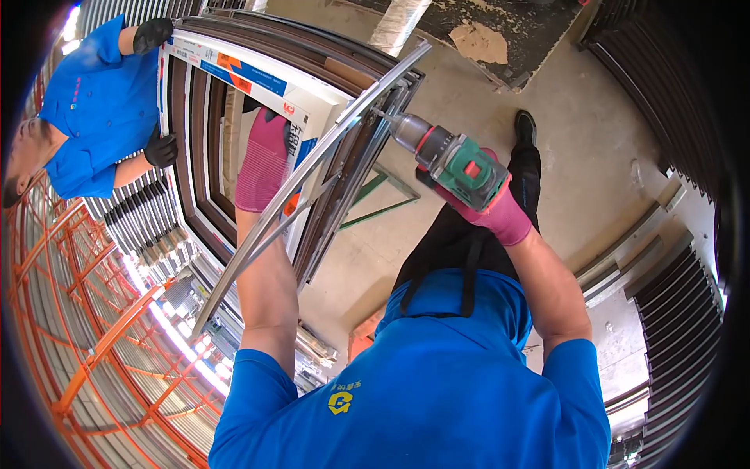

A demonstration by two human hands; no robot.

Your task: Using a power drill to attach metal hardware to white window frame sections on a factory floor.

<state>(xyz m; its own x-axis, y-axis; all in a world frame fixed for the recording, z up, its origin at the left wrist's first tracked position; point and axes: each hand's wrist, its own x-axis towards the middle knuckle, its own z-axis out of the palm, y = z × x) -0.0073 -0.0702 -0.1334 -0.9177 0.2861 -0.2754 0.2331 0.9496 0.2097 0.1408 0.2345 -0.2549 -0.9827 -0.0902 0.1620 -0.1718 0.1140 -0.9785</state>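
In a pink glove, my right hand [504, 211] grips a green cordless drill [469, 166]. The drill's bit points left, its tip at or very near a long silver metal strip [312, 162] that slants across the edge of a stack of window frames. My left hand [264, 156], also in a pink glove, reaches behind this strip into the frame opening. It is closed around the white-faced window frame [320, 105], its fingertips partly hidden. Printed film and orange and blue labels cover that frame's face. Brown and dark frames [312, 59] lie stacked against it.
At left, a co-worker in blue holds the stack's far side with black-gloved hands [162, 151]. Orange racks [86, 344] stand lower left. Dark profiles [676, 336] are piled at right. A worn board [508, 39] lies ahead, and a green-edged frame [379, 199] sits below the stack.
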